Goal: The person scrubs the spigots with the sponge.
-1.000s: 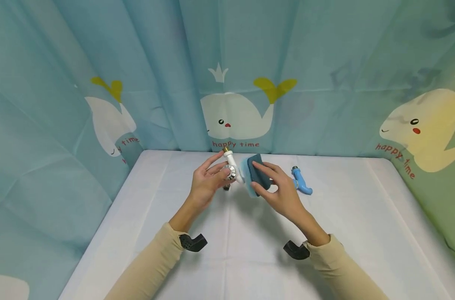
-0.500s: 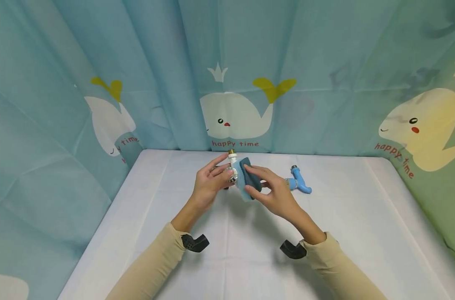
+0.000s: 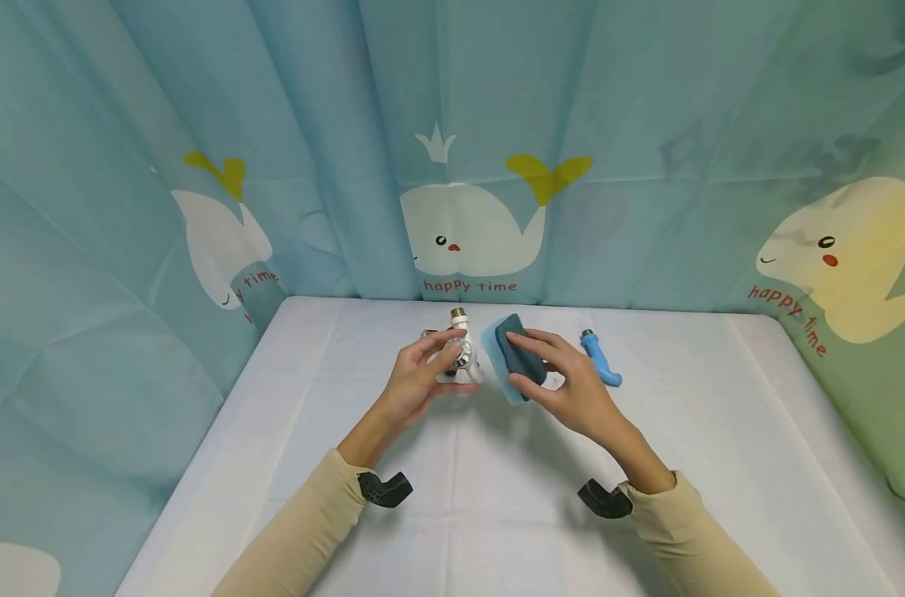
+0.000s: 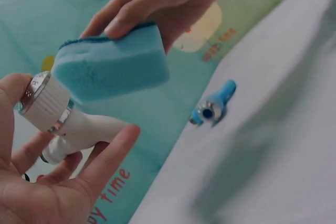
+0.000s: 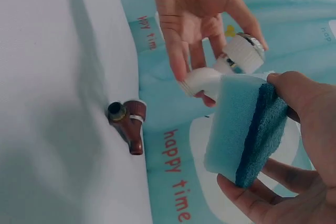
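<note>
My left hand (image 3: 415, 377) grips a white plastic faucet (image 4: 86, 129) with a chrome-capped knob and a brass threaded end, held above the table. In the left wrist view, its thumb and fingers lie around the knob and body, and one finger reaches along the spout. My right hand (image 3: 575, 385) pinches a two-layer sponge (image 5: 231, 124) between thumb and fingers, the light blue foam facing the faucet and the dark scouring layer toward the palm. In the head view a narrow gap separates sponge and faucet.
On the white-covered table (image 3: 452, 497), a blue faucet (image 3: 602, 361) lies beyond my right hand. A brown faucet (image 5: 128, 124) lies on the tabletop, mostly hidden behind my left hand in the head view. Whale-print curtains (image 3: 482, 83) hang around the table's back and sides.
The sponge moved left against the faucet, then came back right, off it. My left hand shifted its grip, and the faucet's brass end now sits slightly lower in the head view.
</note>
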`<state>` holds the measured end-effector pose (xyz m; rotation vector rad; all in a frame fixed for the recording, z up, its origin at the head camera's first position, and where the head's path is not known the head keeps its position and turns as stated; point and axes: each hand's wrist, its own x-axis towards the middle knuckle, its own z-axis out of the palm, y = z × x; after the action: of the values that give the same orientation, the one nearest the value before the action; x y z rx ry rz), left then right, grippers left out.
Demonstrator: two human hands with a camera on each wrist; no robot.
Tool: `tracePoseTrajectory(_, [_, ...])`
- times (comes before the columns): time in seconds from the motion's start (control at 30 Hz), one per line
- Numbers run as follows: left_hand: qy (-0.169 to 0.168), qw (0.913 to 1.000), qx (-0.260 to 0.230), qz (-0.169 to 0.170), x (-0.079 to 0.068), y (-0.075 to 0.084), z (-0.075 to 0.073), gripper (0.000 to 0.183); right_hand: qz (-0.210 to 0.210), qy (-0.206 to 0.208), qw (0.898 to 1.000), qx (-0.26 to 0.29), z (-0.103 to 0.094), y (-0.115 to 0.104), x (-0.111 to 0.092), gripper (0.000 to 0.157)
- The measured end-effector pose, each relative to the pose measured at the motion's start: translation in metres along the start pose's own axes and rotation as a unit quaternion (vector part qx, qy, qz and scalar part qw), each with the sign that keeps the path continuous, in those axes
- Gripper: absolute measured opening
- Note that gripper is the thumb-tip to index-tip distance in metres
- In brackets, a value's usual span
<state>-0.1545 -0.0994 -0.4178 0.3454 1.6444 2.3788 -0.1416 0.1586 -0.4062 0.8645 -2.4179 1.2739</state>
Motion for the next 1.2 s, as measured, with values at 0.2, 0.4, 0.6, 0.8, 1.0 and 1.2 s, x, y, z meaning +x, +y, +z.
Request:
tracePoseTrajectory(0.2, [0.01,0.9953,0.091,-0.032,-0.003,-0.002,-0.003,0.057,-0.001,0.008,1.0,-0.01,-0.004,-0.001,-0.003,0.057])
tracePoseTrajectory(0.4, [0.037,0.9835,0.177,0.012,-0.005,-0.007,-0.004,0.074,-0.02,0.0,1.0,-0.004,-0.005,-0.007,-0.003,0.057])
tracePoseTrajectory(0.6, [0.035,0.9798,0.192,0.041,-0.002,-0.008,-0.005,0.096,-0.036,0.007,0.999,-0.006,-0.009,-0.012,0.0,0.058])
tracePoseTrajectory(0.8, [0.013,0.9861,0.165,0.018,0.001,-0.006,-0.006,0.098,-0.044,0.009,0.999,-0.007,-0.011,-0.013,0.002,0.058])
tracePoseTrajectory(1.0, [-0.003,0.99,0.139,0.024,0.001,-0.008,-0.008,0.091,-0.048,0.004,0.999,-0.007,-0.01,-0.013,0.001,0.058])
tracePoseTrajectory(1.2, [0.003,0.9907,0.133,0.029,0.004,-0.01,-0.007,0.093,-0.05,0.003,0.999,-0.015,-0.013,-0.016,0.002,0.058])
